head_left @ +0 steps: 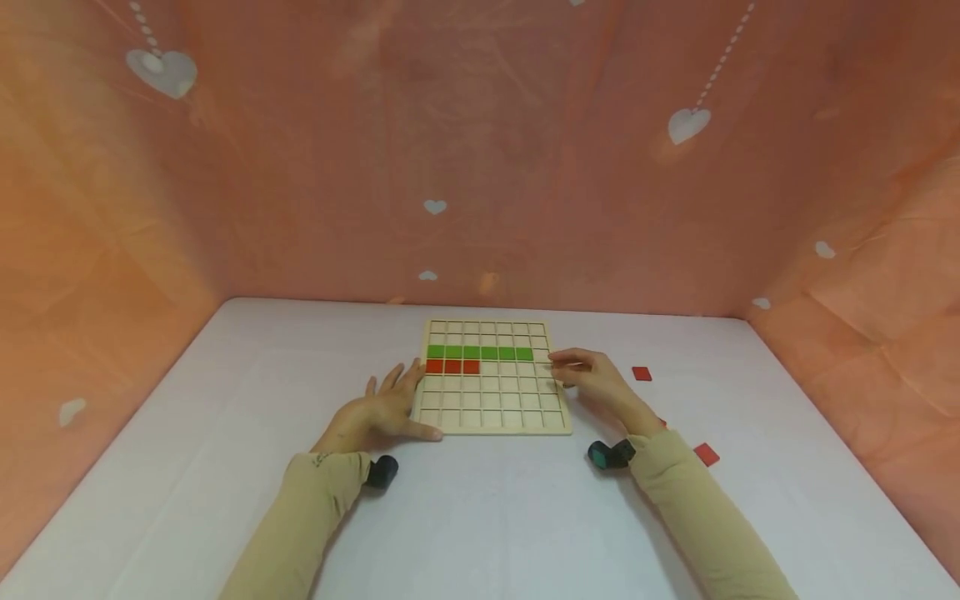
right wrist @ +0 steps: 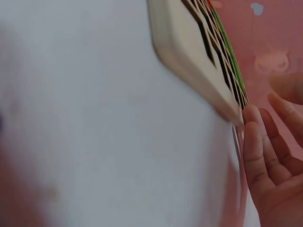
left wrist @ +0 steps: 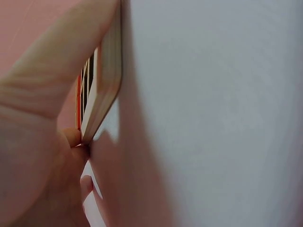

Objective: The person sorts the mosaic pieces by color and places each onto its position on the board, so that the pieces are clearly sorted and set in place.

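A pale wooden grid board point(head_left: 491, 421) lies flat on the white table. One of its rows bears several green tiles point(head_left: 480, 352), and the row just nearer bears three red tiles point(head_left: 452, 367) at its left end. My left hand point(head_left: 382, 412) is spread at the board's left side, thumb along the front left corner and fingertips at the left edge. At the right edge is my right hand point(head_left: 596, 379), its fingers loosely bent. In the right wrist view its fingertips point(right wrist: 251, 113) are right at the board's side, and no tile shows among them.
Loose red tiles lie on the table to the right: one red tile point(head_left: 641, 373) beyond the right hand, another red tile point(head_left: 707, 454) beside the right sleeve, and a third mostly hidden by the wrist. Orange cloth point(head_left: 487, 167) with pale hearts hangs around the table.
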`<state>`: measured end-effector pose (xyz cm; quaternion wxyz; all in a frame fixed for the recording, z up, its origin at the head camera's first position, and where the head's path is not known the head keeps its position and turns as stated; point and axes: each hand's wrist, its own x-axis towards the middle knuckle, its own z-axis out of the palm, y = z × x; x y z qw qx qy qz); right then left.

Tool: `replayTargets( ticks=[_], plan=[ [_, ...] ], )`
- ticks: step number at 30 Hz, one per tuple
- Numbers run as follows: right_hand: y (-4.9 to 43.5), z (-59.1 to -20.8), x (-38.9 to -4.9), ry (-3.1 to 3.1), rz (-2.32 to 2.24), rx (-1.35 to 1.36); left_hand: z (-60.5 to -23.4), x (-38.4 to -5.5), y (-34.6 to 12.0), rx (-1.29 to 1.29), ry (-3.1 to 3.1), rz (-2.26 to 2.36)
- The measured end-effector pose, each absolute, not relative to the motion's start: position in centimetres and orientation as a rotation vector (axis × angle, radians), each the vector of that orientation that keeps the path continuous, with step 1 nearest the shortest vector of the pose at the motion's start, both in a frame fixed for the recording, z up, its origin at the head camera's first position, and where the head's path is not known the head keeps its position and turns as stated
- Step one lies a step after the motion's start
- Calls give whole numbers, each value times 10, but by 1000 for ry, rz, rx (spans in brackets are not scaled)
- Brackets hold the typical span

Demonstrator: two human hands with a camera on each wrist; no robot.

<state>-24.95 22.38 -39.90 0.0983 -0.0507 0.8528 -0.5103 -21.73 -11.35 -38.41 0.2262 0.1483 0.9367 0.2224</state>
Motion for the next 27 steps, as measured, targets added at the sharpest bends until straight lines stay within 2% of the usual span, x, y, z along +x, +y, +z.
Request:
replayTargets(
  ticks=[27],
  plan=[
    [263, -396, -239, 2568, -1503, -80, -385, -218, -113, 433, 2577, 605]
  ],
)
